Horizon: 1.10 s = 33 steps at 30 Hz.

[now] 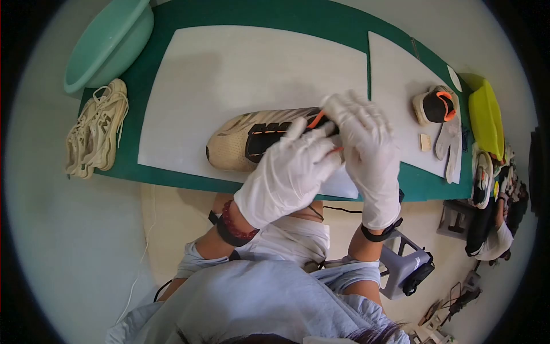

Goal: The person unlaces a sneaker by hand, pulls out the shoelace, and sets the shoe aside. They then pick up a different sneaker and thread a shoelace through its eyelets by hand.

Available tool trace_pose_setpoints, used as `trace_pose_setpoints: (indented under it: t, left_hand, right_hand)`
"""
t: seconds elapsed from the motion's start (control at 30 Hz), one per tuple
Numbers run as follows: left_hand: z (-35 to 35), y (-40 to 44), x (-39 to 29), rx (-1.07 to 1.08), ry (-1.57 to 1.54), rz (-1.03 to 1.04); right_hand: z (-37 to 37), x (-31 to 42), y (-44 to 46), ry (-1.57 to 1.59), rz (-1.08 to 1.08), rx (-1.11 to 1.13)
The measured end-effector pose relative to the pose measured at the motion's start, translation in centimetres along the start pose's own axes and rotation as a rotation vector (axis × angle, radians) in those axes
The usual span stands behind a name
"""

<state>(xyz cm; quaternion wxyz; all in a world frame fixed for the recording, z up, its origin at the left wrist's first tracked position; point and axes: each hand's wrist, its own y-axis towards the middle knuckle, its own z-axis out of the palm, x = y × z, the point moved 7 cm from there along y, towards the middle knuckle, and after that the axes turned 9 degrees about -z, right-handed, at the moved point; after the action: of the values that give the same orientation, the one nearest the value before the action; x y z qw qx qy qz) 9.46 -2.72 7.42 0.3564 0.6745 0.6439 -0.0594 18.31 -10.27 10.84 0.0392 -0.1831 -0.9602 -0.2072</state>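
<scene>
A beige-and-black sneaker with orange trim lies on its sole across the white board, toe to the left. My left hand, in a white glove, is closed at the shoe's collar, with the thumb on its upper side. My right hand, also gloved, is at the heel end and blurred by motion. Its fingers are bent towards the shoe, and their hold cannot be made out. Both hands cover most of the collar and heel. Orange edging shows between them.
The white board lies on a green table. At left are a pair of cream sneakers and a green basin. At right are another sneaker, insoles, a small beige block and a yellow-green basin. A stool stands below.
</scene>
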Motion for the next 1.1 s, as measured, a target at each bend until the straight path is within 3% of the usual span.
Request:
trace_pose_setpoints:
  t: [0.07, 0.2, 0.3, 0.47, 0.6, 0.7, 0.83, 0.93, 1.03, 1.1]
  left_hand:
    - [0.7, -0.8, -0.1, 0.076, -0.037, -0.015]
    - [-2.3, -1.3, -0.1, -0.157, 0.044, 0.036]
    - [-4.3, -2.7, 2.7, -0.221, -0.135, -0.051]
    - [-4.8, -5.5, 5.8, -0.393, -0.196, -0.364]
    - [-4.5, -6.0, 5.5, -0.377, -0.186, -0.397]
    - [-4.2, -5.3, 4.2, -0.269, -0.05, -0.283]
    - [-3.5, -5.5, 4.3, -0.261, 0.081, -0.275]
    - [-3.3, -5.4, 3.9, -0.239, 0.174, -0.32]
    - [-3.2, -5.8, 4.1, -0.238, 0.084, -0.35]
    - [-2.7, -6.1, 4.2, -0.243, 0.087, -0.315]
  right_hand:
    - [0.6, 0.9, -0.5, 0.052, -0.121, -0.002]
    - [1.0, -0.8, -2.4, -0.062, -0.12, -0.047]
    - [0.5, -1.7, -2.8, -0.046, -0.085, -0.101]
    - [-1.1, 0.2, -1.5, 0.064, -0.028, -0.228]
    - [0.2, 3.5, -0.6, 0.199, -0.244, 0.01]
    - [1.5, 1.9, -0.5, 0.176, -0.008, 0.072]
    - [2.3, 1.3, -1.4, 0.061, 0.088, -0.035]
    - [4.3, 1.8, -0.1, -0.059, 0.1, 0.202]
    - [4.7, 1.9, 1.8, -0.121, 0.003, 0.134]
    - [5.2, 0.8, 1.5, 0.364, 0.184, -0.014]
